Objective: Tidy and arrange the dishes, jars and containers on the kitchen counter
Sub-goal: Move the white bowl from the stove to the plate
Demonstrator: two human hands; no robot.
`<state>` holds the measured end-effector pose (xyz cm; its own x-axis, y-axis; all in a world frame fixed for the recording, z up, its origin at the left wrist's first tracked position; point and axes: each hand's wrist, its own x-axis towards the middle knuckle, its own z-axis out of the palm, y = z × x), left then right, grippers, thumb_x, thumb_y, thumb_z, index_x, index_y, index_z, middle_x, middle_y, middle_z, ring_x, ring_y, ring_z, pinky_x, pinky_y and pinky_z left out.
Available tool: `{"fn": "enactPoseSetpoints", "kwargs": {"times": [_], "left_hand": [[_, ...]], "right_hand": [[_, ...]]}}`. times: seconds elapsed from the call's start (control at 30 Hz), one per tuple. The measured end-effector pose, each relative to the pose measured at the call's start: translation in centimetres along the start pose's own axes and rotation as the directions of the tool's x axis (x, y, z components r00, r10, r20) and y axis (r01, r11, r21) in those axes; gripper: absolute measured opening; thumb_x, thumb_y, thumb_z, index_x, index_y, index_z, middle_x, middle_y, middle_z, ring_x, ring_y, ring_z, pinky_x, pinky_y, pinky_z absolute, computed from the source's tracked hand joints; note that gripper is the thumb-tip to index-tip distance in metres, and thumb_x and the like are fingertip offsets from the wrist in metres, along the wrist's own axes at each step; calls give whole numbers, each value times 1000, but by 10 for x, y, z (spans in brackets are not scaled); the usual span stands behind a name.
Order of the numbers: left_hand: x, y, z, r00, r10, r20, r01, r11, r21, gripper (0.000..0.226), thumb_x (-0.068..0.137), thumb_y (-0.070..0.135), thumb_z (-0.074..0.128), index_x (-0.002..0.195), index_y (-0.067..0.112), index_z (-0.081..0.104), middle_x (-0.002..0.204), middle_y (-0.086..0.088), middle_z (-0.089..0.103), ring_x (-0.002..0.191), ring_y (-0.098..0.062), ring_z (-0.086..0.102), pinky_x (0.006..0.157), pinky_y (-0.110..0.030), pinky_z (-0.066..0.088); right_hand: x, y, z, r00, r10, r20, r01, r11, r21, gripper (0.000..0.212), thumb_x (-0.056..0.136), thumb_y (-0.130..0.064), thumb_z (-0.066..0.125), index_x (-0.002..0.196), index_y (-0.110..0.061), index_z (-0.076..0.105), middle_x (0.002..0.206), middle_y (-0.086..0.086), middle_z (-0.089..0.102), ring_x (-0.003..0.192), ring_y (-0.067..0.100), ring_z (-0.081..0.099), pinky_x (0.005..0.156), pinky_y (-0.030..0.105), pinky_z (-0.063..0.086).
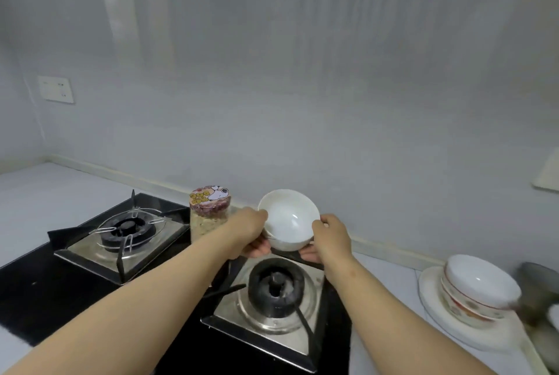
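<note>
both hands — left hand, right hand — grip a white bowl by its sides, tilted, above the stove's back edge. a jar stands just left of it — a patterned bowl sits on plates on the counter.

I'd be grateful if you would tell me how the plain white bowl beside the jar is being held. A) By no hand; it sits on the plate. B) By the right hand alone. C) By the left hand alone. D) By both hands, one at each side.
D: the left hand and the right hand each hold one side of the white bowl.
</note>
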<state>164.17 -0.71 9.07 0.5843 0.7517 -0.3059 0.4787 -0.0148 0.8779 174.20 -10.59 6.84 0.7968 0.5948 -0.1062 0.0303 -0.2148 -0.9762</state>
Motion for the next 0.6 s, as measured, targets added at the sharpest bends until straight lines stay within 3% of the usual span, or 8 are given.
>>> {"fn": "enactPoseSetpoints", "kwargs": {"times": [0.1, 0.23, 0.33, 0.5, 0.6], "left_hand": [[-6, 23, 49, 996, -5, 93, 6, 1000, -13, 33, 98, 19, 28, 83, -3, 48, 45, -11, 55, 24, -11, 47, 31, -14, 37], [-16, 47, 116, 976, 42, 212, -45, 999, 10, 30, 97, 20, 29, 87, -2, 48, 58, -14, 54, 26, -10, 48, 32, -14, 37], [-24, 61, 161, 957, 106, 270, -115, 993, 19, 27, 96, 18, 31, 92, -2, 48, 60, -15, 57, 39, -15, 54, 36, -19, 43], [-43, 79, 219, 921, 179, 346, -211, 976, 57, 24, 93, 12, 34, 79, 2, 50, 63, -16, 59, 49, -23, 57, 47, -28, 54], [-52, 88, 252, 885, 270, 379, -317, 946, 67, 20, 89, 9, 33, 97, 3, 50, 66, -14, 59, 47, -21, 57, 45, -27, 53]], "right_hand": [[-6, 5, -57, 996, 27, -84, -26, 1000, 14, 17, 95, -13, 36, 109, -15, 45, 86, 7, 54, 58, 23, 61, 50, 27, 52], [-16, 16, -131, 979, 38, -200, -36, 999, 15, 21, 94, -11, 35, 112, -10, 47, 87, 9, 54, 54, 24, 59, 50, 29, 54], [-23, 26, -179, 959, 59, -278, -52, 998, 32, 18, 93, -10, 36, 106, -10, 48, 83, 8, 52, 51, 25, 57, 46, 29, 53], [-34, 42, -239, 927, 108, -359, -87, 993, 75, 18, 94, -9, 36, 110, -8, 45, 80, 11, 53, 51, 25, 57, 49, 32, 54], [-38, 52, -272, 909, 138, -394, -114, 990, 83, 16, 95, -8, 37, 107, -4, 47, 80, 19, 56, 50, 24, 59, 47, 30, 55]]}}
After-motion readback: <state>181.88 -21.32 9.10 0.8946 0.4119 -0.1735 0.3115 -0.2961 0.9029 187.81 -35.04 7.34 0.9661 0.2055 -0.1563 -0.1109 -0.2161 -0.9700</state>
